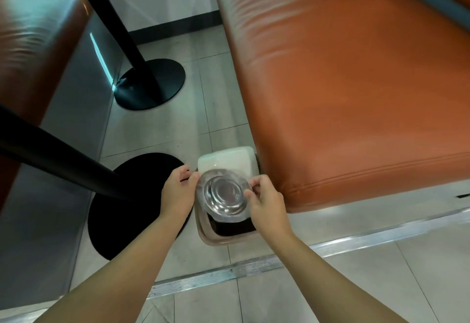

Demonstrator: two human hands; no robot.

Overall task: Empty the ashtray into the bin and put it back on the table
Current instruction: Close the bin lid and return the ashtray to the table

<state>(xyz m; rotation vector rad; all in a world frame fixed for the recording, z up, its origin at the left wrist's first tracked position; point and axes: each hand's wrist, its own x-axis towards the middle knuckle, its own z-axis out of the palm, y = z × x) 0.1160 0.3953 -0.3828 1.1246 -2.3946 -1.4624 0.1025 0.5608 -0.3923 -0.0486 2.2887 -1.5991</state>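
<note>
A round, shiny metal ashtray (225,191) is held over the dark opening of a small beige bin (216,236) that stands on the floor. It appears turned bottom up, though blur makes this uncertain. My left hand (179,190) pinches its left rim and my right hand (265,199) pinches its right rim. The bin's white lid (226,159) is tipped up at the far side. The table top is outside the view.
An orange padded bench (343,81) runs along the right, close to the bin. Two black table posts with round bases (152,86) (132,205) stand on the tiled floor at the left. A metal floor strip (229,271) crosses in front.
</note>
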